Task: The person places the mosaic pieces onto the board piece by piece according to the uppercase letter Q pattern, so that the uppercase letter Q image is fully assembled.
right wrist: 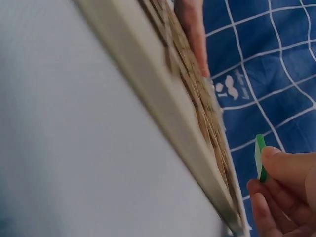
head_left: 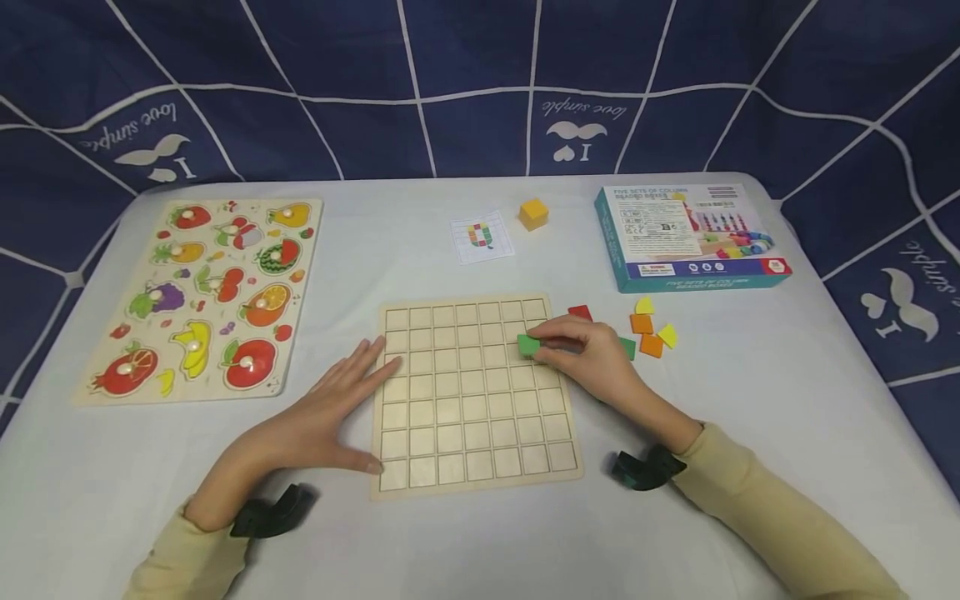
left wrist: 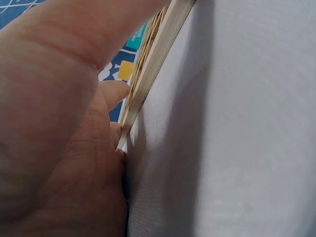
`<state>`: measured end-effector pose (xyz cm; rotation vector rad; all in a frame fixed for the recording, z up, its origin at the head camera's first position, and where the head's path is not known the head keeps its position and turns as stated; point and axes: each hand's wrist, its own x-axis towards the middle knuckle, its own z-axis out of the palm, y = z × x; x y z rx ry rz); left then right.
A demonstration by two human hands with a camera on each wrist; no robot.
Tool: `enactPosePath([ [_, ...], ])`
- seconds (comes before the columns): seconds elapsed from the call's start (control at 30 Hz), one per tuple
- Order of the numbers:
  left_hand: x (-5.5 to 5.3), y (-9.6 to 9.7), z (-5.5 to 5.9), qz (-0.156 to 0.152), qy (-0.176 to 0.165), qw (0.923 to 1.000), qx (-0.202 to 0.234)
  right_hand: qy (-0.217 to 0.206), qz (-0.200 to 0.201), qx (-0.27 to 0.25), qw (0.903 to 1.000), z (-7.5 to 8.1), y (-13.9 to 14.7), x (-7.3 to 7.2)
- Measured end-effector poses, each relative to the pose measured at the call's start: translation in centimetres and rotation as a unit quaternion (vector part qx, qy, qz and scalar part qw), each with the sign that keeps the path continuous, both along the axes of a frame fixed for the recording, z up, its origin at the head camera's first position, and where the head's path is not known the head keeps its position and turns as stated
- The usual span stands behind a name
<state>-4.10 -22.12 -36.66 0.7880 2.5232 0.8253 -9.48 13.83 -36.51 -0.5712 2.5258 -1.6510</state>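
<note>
A wooden grid board (head_left: 465, 387) of square cells lies in the middle of the table. My right hand (head_left: 600, 354) pinches a green square tile (head_left: 528, 345) between thumb and fingers over the board's right side; the right wrist view shows the tile (right wrist: 260, 158) edge-on, raised above the board. My left hand (head_left: 322, 417) rests at the board's left edge with fingers spread, thumb and fingertips touching the rim. Beside the right hand lie a red tile (head_left: 580, 312), another green tile (head_left: 628, 347), orange tiles (head_left: 651, 345) and yellow rounded pieces (head_left: 667, 336). The right hand partly covers some pieces.
A fruit puzzle board (head_left: 210, 300) lies at the left. Behind the grid board are a pattern card (head_left: 482, 237) and a yellow cube (head_left: 534, 214). A toy box (head_left: 686, 237) lies at the back right. Dark blue cloth (head_left: 480, 50) hangs behind the white table (head_left: 480, 550).
</note>
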Motion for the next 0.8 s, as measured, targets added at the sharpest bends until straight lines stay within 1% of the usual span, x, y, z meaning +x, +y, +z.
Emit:
enactPosePath([
  [0.07,0.0,0.0,-0.1,0.001,0.000,1.0000,-0.002,-0.007,0.005,0.001,1.0000,-0.3,-0.3,-0.1],
  [0.13,-0.1,0.0,-0.1,0.001,0.000,1.0000,-0.006,-0.003,0.003,0.014,0.9999,-0.6,-0.5,-0.1],
  [0.33,-0.1,0.0,-0.1,0.001,0.002,1.0000,-0.005,0.034,-0.009,0.059,0.9976,-0.9,-0.8,-0.3],
  [0.47,-0.1,0.1,0.0,-0.001,0.001,1.0000,-0.001,0.046,-0.006,0.071,0.9964,-1.1,-0.8,-0.3],
  [0.8,-0.2,0.0,0.0,-0.003,0.002,1.0000,-0.005,0.055,0.001,0.093,0.9941,-1.4,-1.0,-0.4],
])
